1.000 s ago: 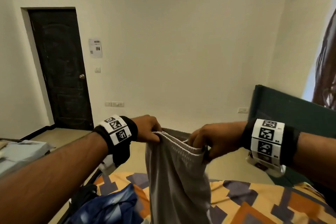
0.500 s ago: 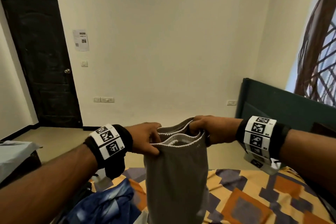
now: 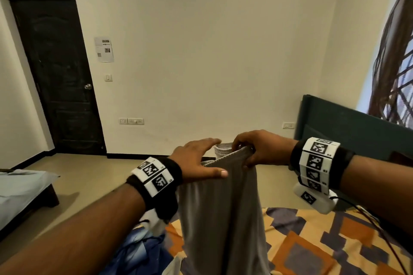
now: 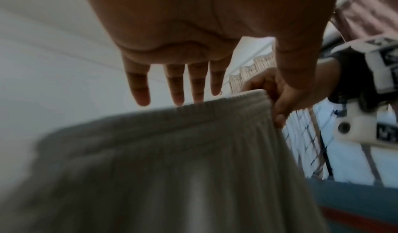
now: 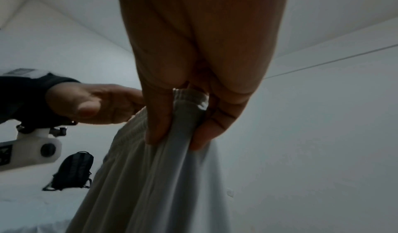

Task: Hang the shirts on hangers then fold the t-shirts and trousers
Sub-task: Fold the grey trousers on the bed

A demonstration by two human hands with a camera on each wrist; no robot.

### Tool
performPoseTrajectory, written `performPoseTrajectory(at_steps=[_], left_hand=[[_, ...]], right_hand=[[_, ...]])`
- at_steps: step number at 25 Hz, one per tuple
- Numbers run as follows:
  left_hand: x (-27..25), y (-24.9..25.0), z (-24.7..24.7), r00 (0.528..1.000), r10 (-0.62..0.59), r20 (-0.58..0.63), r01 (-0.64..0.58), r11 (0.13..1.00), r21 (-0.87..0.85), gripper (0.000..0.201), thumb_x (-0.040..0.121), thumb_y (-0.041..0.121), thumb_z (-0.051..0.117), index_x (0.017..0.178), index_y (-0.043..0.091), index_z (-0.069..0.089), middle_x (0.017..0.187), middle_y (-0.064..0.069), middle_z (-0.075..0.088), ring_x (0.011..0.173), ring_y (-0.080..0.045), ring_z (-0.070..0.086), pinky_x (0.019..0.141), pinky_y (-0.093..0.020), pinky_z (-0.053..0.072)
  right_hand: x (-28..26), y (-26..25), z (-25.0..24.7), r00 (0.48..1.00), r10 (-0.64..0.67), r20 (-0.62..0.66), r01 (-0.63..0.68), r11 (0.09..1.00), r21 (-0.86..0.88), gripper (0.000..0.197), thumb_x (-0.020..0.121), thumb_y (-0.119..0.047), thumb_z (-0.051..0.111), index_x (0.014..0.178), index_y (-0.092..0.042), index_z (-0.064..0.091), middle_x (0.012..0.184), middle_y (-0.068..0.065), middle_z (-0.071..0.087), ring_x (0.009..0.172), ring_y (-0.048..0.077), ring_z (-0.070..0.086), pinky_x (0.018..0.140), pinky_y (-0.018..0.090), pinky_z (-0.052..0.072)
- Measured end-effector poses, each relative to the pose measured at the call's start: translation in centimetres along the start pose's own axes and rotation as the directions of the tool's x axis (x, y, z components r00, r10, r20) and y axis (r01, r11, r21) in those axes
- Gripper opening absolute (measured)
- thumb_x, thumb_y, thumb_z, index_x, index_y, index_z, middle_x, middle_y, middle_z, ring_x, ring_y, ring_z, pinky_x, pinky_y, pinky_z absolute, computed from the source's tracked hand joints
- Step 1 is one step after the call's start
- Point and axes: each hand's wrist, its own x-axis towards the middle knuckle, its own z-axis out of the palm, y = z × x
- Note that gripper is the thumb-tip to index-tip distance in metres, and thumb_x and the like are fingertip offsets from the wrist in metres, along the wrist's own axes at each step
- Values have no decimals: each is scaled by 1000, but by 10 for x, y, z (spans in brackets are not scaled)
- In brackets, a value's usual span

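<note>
Grey trousers [image 3: 223, 219] hang above the bed's foot edge [image 3: 312, 248], waistband pinched by the right hand [image 3: 259, 149]; the left hand [image 3: 196, 161] spreads wide, empty. Regrip opposite, keeping waistband layers matched.

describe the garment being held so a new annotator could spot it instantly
Start at the patterned orange-and-blue bedspread low in the head view. Above it hang the grey trousers, their ribbed elastic waistband pinched by the right hand, the left hand spread open beside it. Unlike the crumpled blue garment lying on the bed, they are plain grey and hang lifted.
</note>
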Motion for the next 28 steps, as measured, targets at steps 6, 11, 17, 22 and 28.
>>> performPoseTrajectory(at_steps=[6,11,17,22,28], left_hand=[[47,45,11,992,-18,-124,-30,927,-373,45,61,53,62,84,15,67,67,4,59,69,-13,55,64,-24,40],[51,51,-7,992,111,-68,-114,993,-43,39,65,37,69,97,16,64,90,5,61,89,-9,52,84,-28,38],[58,76,-25,995,91,47,-84,988,-132,26,76,38,77,92,20,70,70,14,58,66,0,52,64,-23,36],[55,88,-47,989,77,123,-109,956,271,25,77,32,77,97,20,68,92,4,65,85,-17,60,75,-31,50],[37,71,-67,967,56,248,-157,898,411,33,83,33,70,111,15,64,103,1,63,93,-16,55,79,-26,44]], right_hand=[[-5,9,-25,999,35,7,-35,999,-29,28,79,-23,76,103,-19,63,95,-2,65,79,10,60,69,25,51],[-18,26,-46,949,93,300,-88,996,-31,23,91,-37,62,103,-18,66,94,6,69,72,16,61,66,33,52],[-8,31,-45,991,-24,134,44,988,-149,21,86,-45,62,91,-25,70,88,-3,69,84,18,63,82,41,54],[-18,53,-25,939,-45,341,-17,984,175,36,80,-30,76,111,-17,65,102,-2,71,92,12,67,85,31,56],[-11,79,6,953,-139,268,45,943,329,42,80,-37,75,115,-15,65,111,1,70,100,15,66,88,32,55]])
